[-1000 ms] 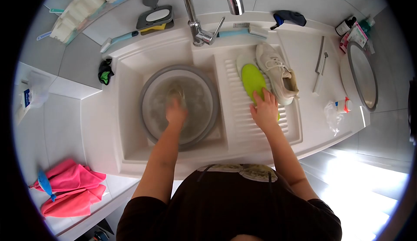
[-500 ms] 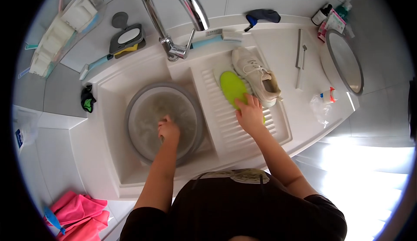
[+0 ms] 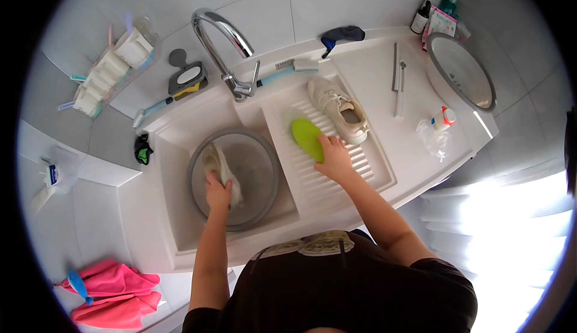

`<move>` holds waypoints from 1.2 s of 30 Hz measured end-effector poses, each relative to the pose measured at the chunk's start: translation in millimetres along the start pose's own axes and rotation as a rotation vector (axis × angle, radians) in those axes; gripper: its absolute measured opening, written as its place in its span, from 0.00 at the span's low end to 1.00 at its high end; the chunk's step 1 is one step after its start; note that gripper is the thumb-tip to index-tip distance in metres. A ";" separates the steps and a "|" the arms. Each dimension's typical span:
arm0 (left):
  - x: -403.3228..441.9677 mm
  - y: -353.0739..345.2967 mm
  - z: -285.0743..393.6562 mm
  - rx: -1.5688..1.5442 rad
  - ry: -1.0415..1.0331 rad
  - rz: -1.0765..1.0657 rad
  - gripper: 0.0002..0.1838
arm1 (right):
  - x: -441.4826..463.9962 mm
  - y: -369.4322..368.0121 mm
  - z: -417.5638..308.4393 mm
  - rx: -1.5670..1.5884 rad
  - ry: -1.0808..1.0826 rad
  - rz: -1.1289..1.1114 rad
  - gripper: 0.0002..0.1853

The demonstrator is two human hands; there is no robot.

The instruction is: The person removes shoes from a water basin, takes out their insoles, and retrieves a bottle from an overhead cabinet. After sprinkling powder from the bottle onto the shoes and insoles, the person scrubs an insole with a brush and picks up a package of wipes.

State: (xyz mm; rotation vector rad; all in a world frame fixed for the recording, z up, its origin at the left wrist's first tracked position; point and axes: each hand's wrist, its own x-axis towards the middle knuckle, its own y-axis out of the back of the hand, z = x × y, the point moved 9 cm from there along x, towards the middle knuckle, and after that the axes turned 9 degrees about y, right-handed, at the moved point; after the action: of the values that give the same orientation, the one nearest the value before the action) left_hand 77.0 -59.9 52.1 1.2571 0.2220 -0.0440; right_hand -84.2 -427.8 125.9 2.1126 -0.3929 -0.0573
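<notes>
My left hand (image 3: 217, 193) is closed around a light-coloured shoe (image 3: 225, 171) in the round grey-rimmed basin (image 3: 273, 153), which holds cloudy water. The shoe lies tilted on its side, partly in the water. My right hand (image 3: 334, 159) grips the near end of a lime-green insole (image 3: 307, 139) over the ribbed washboard (image 3: 360, 163). Part of the insole is hidden behind my fingers. Just beyond that hand, a cream lace-up shoe (image 3: 338, 109) rests on the washboard with its opening facing up.
A chrome faucet (image 3: 231, 78) stands behind the sink. Blue-handled brushes (image 3: 276, 76) lie along the back ledge. To the right are an upright grey-rimmed basin (image 3: 433, 69), a small bottle (image 3: 443, 118) and a plastic bag (image 3: 431, 138). Pink cloths (image 3: 117, 291) hang at lower left.
My left hand has brought the shoe up into view from the murky water. My right hand has raised the green insole's near end from the washboard. The whole view has shifted slightly.
</notes>
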 end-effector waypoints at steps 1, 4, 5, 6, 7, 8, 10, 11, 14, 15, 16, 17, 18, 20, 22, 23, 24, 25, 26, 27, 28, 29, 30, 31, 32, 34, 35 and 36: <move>0.8 8.3 -2.6 -0.053 -0.019 0.050 0.44 | -3.9 3.1 -1.7 0.003 0.007 0.006 0.35; -2.4 27.6 -9.6 -0.110 -0.004 0.114 0.43 | -16.5 16.9 -1.1 0.212 0.014 0.078 0.36; -5.2 32.6 -10.9 -0.107 -0.003 0.117 0.43 | -21.4 20.1 -0.4 0.290 0.014 0.074 0.35; -10.2 44.1 -5.1 -0.087 -0.052 0.164 0.43 | -25.4 22.5 0.2 0.367 0.015 0.070 0.34; -14.8 55.3 2.3 -0.068 -0.102 0.212 0.42 | -27.9 26.1 1.0 0.370 0.020 0.070 0.34; -18.0 63.6 6.6 -0.068 -0.100 0.217 0.42 | -30.9 26.3 5.5 0.479 -0.023 0.064 0.31; -24.8 76.2 12.6 -0.063 -0.081 0.223 0.41 | -34.3 23.8 13.5 0.591 -0.062 0.055 0.27; -22.5 75.3 9.6 -0.062 -0.080 0.227 0.41 | -34.6 20.9 25.3 0.634 -0.123 0.102 0.24; -4.3 78.3 -2.0 -0.206 -0.170 0.308 0.40 | -32.8 16.0 51.2 0.536 -0.203 0.137 0.17; 3.0 76.2 -7.2 -0.424 -0.146 0.199 0.39 | -33.1 17.2 56.6 0.392 -0.223 0.122 0.15; 8.1 70.9 -11.0 -0.642 -0.120 0.087 0.37 | -35.7 15.1 58.5 0.394 -0.221 0.123 0.15; 8.6 70.4 -12.5 -0.643 -0.120 0.091 0.37 | -39.6 31.9 50.4 0.164 -0.104 0.275 0.16; 3.9 69.5 -12.5 -0.844 -0.029 0.004 0.35 | -44.1 46.9 36.3 -0.067 0.016 0.423 0.17; -11.8 72.8 -2.9 -1.043 0.068 -0.082 0.32 | -44.8 50.7 12.4 -0.079 0.153 0.400 0.20; -25.3 71.9 7.6 -1.300 0.140 -0.165 0.30 | -45.5 43.7 -12.3 -0.093 0.280 0.374 0.23; -22.1 68.3 6.7 -1.299 0.141 -0.166 0.30 | -39.6 23.4 -25.0 -0.170 0.316 0.215 0.26; -16.1 60.2 10.9 -1.356 0.097 -0.237 0.29 | -36.0 3.6 -35.4 -0.247 0.352 0.057 0.29; -13.3 56.3 18.3 -1.411 0.051 -0.307 0.29 | -36.7 -0.4 -42.6 -0.247 0.354 0.060 0.29; -10.3 53.6 19.6 -1.413 0.047 -0.304 0.29 | -38.9 -11.6 -48.3 -0.373 0.345 -0.013 0.30; -12.3 48.0 29.7 -1.458 0.043 -0.389 0.28 | -40.1 -17.1 -55.3 -0.498 0.336 -0.085 0.32; -14.5 41.8 40.0 -1.501 0.041 -0.476 0.27 | -41.7 -14.7 -62.4 -0.497 0.339 -0.083 0.32; -14.2 38.9 46.6 -1.501 0.041 -0.475 0.27 | -47.1 -21.7 -66.9 -0.500 0.360 -0.202 0.33; -17.7 29.6 60.1 -1.566 0.066 -0.576 0.26 | -54.7 -27.0 -71.7 -0.501 0.378 -0.323 0.34; -30.8 21.2 79.2 -1.628 0.102 -0.685 0.25 | -63.7 -27.6 -72.9 -0.499 0.372 -0.335 0.34; -43.0 19.1 96.4 -1.629 0.113 -0.768 0.24 | -70.1 -30.0 -76.2 -0.449 0.401 -0.369 0.31; -57.3 8.6 124.2 -1.669 0.159 -0.825 0.24 | -75.0 -31.6 -77.0 -0.400 0.428 -0.408 0.29; -61.7 2.6 135.8 -1.706 0.201 -0.877 0.24 | -75.1 -32.5 -75.0 -0.330 0.409 -0.437 0.27; -54.0 -14.5 143.8 -1.747 0.216 -0.924 0.23 | -74.3 -33.4 -72.9 -0.259 0.390 -0.464 0.25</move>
State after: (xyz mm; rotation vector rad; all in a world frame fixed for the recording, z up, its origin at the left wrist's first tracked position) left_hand 42.4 -205.3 90.5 -0.6525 0.7859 -0.4086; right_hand -131.9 -329.6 129.6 1.8618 0.3236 0.0338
